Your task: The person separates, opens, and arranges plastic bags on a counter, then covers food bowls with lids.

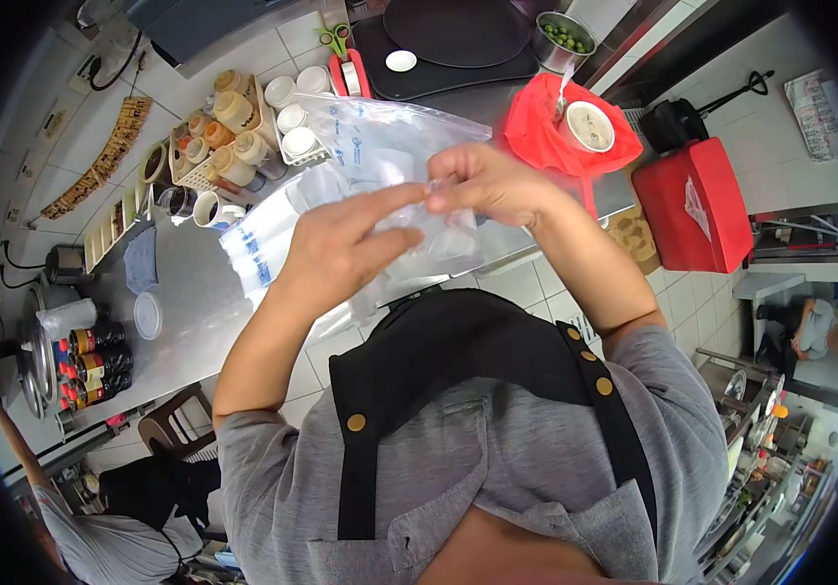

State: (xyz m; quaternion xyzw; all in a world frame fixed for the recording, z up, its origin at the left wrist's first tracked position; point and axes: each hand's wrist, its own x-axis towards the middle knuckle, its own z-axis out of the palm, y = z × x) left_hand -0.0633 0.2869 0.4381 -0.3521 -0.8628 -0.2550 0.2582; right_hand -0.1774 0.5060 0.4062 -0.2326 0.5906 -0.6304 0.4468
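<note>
Grey shirt [438,439] up close, then the clear bag [404,127] – long edge crosswise, just beyond the fingers. Right hand [487,183] pinches it; left hand [341,244] is half-open, can't tell its grip.

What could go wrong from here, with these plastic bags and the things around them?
The wide clear bag spreads close to the white round containers, so a quick pull might brush or tip one. The right hand works near the red bag; its loose end could catch the arm and disturb the bowl standing in it. The clear plastic is thin and crumpled between both hands, so it may tear.
</note>
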